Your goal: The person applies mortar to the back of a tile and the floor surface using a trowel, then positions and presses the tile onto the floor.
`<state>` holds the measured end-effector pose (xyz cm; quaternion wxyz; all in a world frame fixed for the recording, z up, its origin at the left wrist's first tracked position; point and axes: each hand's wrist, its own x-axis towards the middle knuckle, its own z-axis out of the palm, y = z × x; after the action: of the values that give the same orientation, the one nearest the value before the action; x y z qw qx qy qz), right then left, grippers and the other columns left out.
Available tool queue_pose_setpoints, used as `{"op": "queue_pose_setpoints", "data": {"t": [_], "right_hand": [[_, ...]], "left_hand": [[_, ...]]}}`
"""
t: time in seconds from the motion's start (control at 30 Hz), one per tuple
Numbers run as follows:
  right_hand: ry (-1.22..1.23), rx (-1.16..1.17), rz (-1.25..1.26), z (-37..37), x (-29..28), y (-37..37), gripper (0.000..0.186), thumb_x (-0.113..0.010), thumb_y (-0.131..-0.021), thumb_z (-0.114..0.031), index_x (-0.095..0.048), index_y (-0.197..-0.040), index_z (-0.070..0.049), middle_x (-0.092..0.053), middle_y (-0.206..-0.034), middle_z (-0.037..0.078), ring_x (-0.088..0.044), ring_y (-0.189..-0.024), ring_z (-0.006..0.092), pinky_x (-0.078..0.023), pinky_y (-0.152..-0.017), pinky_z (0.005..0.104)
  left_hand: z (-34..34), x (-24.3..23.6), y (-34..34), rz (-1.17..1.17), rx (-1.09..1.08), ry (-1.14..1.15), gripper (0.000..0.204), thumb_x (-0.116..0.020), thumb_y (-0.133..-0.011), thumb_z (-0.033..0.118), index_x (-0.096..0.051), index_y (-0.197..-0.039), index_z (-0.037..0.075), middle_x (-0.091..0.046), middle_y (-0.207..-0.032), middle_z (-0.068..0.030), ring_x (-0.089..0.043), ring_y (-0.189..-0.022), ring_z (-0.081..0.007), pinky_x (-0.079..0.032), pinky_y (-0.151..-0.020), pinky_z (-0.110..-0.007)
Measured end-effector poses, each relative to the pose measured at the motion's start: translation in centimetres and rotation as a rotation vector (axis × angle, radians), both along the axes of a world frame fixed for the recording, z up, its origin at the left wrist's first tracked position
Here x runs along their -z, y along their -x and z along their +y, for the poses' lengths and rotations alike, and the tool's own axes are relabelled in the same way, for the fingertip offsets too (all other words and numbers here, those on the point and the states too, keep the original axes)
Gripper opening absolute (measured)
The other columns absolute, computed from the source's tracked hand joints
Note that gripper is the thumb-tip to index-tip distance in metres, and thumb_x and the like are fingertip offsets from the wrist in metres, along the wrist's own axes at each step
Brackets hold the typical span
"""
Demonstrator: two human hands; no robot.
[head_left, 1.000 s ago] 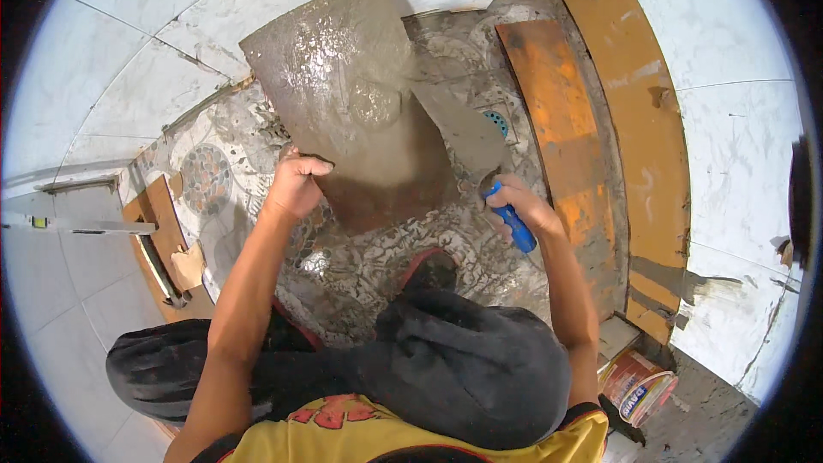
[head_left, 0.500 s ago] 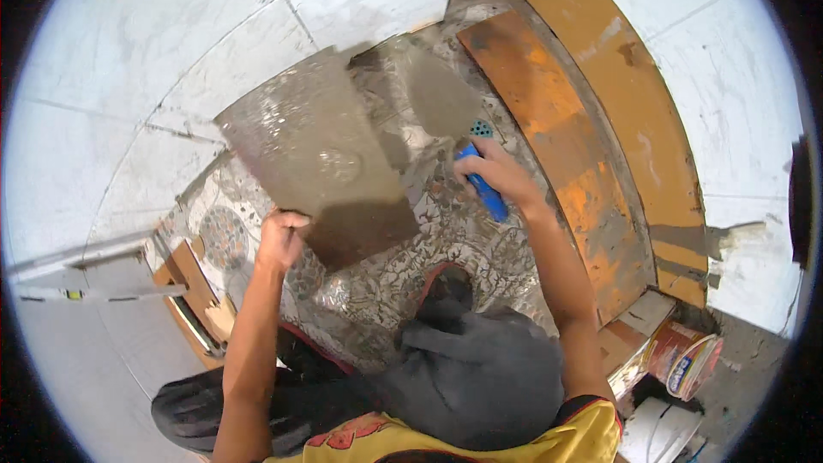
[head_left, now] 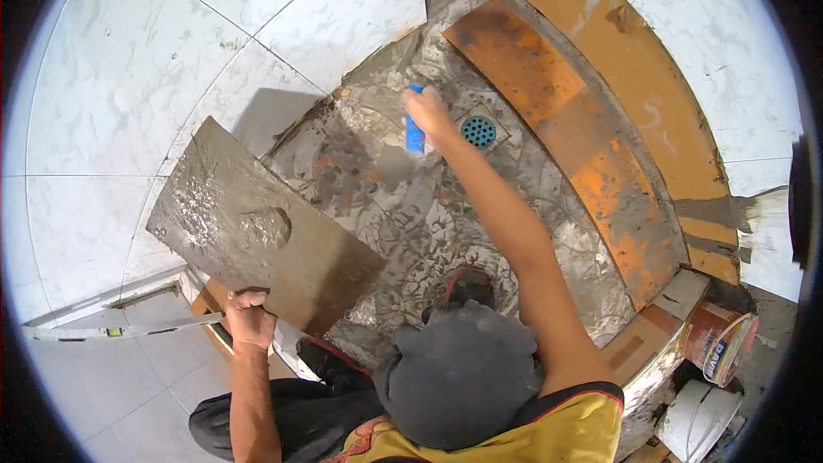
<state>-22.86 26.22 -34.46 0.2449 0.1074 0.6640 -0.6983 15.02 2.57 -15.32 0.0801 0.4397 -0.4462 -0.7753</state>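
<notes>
My left hand grips the near edge of a large rectangular tile, whose upward face is coated with wet grey mortar. The tile is held tilted at the left, close to the white wall tiles. My right hand is closed round the blue handle of a trowel. It is stretched far forward over the rough, mortar-smeared floor. The trowel's blade blends with the grey mortar and is hard to make out. Just right of that hand is a round teal drain cover.
Orange-brown mortar-stained tiles run along the right. White marbled tiles line the wall at the left. A spirit level lies at the lower left. A reddish bucket and a white container stand at the lower right.
My left hand has drawn the tile left and nearer to me, uncovering floor behind it. My right hand has moved the trowel forward and left, and the drain cover shows fully.
</notes>
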Motion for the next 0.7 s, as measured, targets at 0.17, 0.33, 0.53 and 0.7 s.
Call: {"op": "queue_pose_setpoints", "data": {"t": [0.17, 0.33, 0.53, 0.7], "right_hand": [[-0.142, -0.031, 0.287, -4.9, 1.1, 2.4, 0.037, -0.062, -0.084, -0.032, -0.065, -0.086, 0.005, -0.064, -0.093, 0.026, -0.065, -0.087, 0.0407, -0.052, -0.077, 0.0483], [-0.154, 0.032, 0.178, -6.0, 0.0, 0.2, 0.041, -0.061, -0.085, -0.033, -0.065, -0.084, 0.008, -0.066, -0.091, 0.031, -0.069, -0.089, 0.0391, -0.052, -0.078, 0.0469], [-0.21, 0.005, 0.168, -3.4, -2.5, 1.8, 0.04, -0.06, -0.085, -0.031, -0.066, -0.089, 0.008, -0.066, -0.099, 0.033, -0.066, -0.099, 0.0419, -0.051, -0.087, 0.0472], [-0.271, -0.066, 0.22, -3.8, -3.2, 2.4, 0.04, -0.059, -0.084, -0.03, -0.066, -0.092, 0.008, -0.066, -0.102, 0.034, -0.065, -0.103, 0.0432, -0.05, -0.09, 0.048]], "left_hand": [[0.3, 1.1, 0.0, 0.061, -0.002, -0.102, 0.017, -0.058, -0.064, -0.001, -0.063, -0.079, 0.004, -0.066, -0.085, -0.0067, -0.064, -0.089, -0.0259, -0.052, -0.092, -0.042], [0.1, 1.4, -0.2, -0.037, -0.044, -0.032, 0.019, -0.057, -0.064, -0.001, -0.063, -0.081, 0.003, -0.067, -0.086, -0.0065, -0.064, -0.088, -0.0259, -0.052, -0.092, -0.042], [-0.5, 2.3, -0.6, -0.015, -0.037, 0.008, 0.02, -0.056, -0.063, -0.002, -0.063, -0.081, 0.004, -0.066, -0.085, -0.0058, -0.063, -0.086, -0.0251, -0.052, -0.091, -0.042], [-0.5, 3.3, -0.9, -0.045, -0.107, 0.043, 0.019, -0.057, -0.063, -0.001, -0.063, -0.08, 0.004, -0.065, -0.083, -0.0048, -0.063, -0.084, -0.0242, -0.052, -0.09, -0.042]]}}
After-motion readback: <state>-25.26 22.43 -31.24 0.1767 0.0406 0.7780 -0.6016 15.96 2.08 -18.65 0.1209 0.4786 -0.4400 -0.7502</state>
